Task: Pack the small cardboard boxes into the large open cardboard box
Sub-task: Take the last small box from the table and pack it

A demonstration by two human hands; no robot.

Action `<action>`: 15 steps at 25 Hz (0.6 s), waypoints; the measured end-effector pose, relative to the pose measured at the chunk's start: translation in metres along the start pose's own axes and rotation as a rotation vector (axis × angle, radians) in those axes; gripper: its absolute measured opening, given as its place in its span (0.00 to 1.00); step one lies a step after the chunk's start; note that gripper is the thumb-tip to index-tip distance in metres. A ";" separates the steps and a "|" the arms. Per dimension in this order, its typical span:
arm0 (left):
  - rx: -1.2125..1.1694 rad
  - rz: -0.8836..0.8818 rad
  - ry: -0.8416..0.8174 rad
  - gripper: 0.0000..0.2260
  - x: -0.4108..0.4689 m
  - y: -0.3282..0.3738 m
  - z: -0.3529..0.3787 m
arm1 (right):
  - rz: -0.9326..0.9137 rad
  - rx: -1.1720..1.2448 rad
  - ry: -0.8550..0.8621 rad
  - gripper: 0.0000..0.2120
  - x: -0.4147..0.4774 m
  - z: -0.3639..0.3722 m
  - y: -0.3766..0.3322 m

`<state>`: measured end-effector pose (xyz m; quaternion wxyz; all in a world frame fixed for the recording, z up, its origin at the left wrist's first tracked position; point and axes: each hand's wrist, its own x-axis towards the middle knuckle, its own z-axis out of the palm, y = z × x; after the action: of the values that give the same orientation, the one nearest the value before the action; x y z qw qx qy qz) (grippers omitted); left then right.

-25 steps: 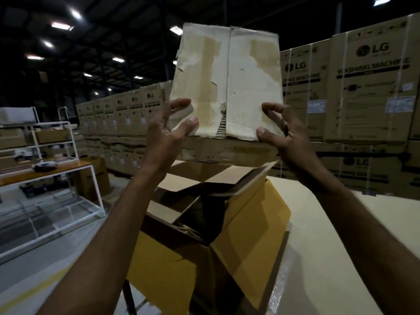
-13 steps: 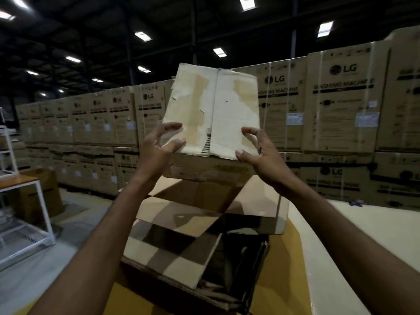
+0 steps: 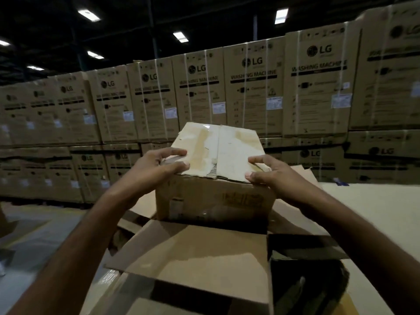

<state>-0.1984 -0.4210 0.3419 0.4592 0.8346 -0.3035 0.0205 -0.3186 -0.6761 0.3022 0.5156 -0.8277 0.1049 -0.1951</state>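
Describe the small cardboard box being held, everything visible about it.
The small cardboard box is brown corrugated card, worn. Its closed top flaps meet at a centre seam; their pale surface is torn and peeled, with exposed fluting at the near edge. The darker front face carries faint print and a tape scrap. It sits roughly upright, top tilted toward the camera, over the far side of the large open box. The left hand and right hand grip its top near corners.

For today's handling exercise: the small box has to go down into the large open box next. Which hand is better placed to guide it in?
Probably the right hand. It grips the small box on the side above the large box's dark opening. The left hand holds the side above the folded flaps.
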 end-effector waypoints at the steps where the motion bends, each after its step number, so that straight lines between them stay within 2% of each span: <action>1: 0.015 0.011 -0.048 0.17 0.007 -0.005 -0.006 | 0.041 -0.029 0.032 0.20 -0.001 0.005 -0.005; 4: 0.042 0.058 -0.144 0.18 0.026 -0.017 -0.018 | 0.117 -0.125 0.150 0.18 -0.010 0.010 -0.025; 6: 0.080 0.053 -0.255 0.19 0.041 -0.032 -0.023 | 0.155 -0.171 0.164 0.17 -0.012 0.019 -0.031; 8: 0.198 0.000 -0.421 0.22 0.050 -0.048 -0.018 | 0.225 -0.255 0.112 0.17 -0.010 0.035 -0.026; 10: 0.365 0.013 -0.542 0.24 0.060 -0.069 -0.009 | 0.245 -0.474 0.069 0.15 -0.004 0.049 -0.015; 12: 0.542 0.108 -0.586 0.23 0.067 -0.081 -0.002 | 0.288 -0.712 0.008 0.14 0.004 0.060 -0.011; 15: 0.786 0.284 -0.733 0.17 0.072 -0.084 0.017 | 0.309 -1.155 -0.273 0.18 0.018 0.073 -0.002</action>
<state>-0.0998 -0.4360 0.2912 -0.0298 0.8464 -0.5226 -0.0979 -0.2709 -0.6224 0.2793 0.0148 -0.9662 0.2455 0.0779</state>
